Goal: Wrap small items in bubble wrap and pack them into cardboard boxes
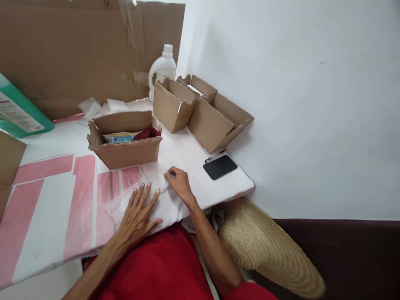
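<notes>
A clear sheet of bubble wrap (120,203) lies flat near the front edge of the cloth-covered table. My left hand (140,210) rests on it palm down, its fingers spread and stretched out. At the sheet's right end, the fingers of my right hand (178,180) are closed, pinching its edge. Just beyond the wrap stands an open cardboard box (129,153) with a blue packet (120,138) and a dark red item (146,133) inside. The lower part of both items is hidden by the box's front wall.
Several open cardboard boxes (208,125) stand at the back right, beside a white jug (165,68). A black phone (220,166) lies near the right table edge. White foam pieces (117,105) and a green bottle (23,108) are at the back left. A woven straw item (265,241) is below the table.
</notes>
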`<state>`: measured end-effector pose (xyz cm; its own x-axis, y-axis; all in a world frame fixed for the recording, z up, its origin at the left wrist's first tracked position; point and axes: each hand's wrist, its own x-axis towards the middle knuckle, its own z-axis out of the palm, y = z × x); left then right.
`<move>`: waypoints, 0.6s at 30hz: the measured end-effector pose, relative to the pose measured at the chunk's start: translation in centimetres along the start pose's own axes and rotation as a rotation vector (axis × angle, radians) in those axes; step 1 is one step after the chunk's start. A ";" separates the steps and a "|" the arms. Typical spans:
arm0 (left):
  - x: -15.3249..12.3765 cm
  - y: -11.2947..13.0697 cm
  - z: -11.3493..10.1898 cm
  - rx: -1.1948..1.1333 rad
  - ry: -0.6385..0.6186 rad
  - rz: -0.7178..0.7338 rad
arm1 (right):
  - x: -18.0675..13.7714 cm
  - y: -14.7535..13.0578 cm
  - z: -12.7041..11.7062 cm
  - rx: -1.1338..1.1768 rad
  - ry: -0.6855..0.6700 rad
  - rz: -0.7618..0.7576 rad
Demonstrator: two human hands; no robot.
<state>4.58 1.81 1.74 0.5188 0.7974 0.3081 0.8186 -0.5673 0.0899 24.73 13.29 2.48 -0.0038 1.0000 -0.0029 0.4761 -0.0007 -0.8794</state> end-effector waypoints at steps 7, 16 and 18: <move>-2.9 -0.6 -0.6 0.089 0.103 -0.069 | 0.0 0.1 -0.2 0.013 -0.004 -0.012; -4.2 -2.0 -0.6 0.059 0.170 -0.021 | -0.1 0.5 -0.2 0.027 0.023 0.019; -4.3 -2.0 -1.0 0.060 0.194 0.037 | -0.2 0.5 -0.2 0.019 0.028 0.010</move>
<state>0.51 -0.68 1.22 0.4968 0.7184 0.4870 0.8158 -0.5779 0.0203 25.09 13.14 2.15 0.0259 0.9997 0.0012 0.4595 -0.0108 -0.8881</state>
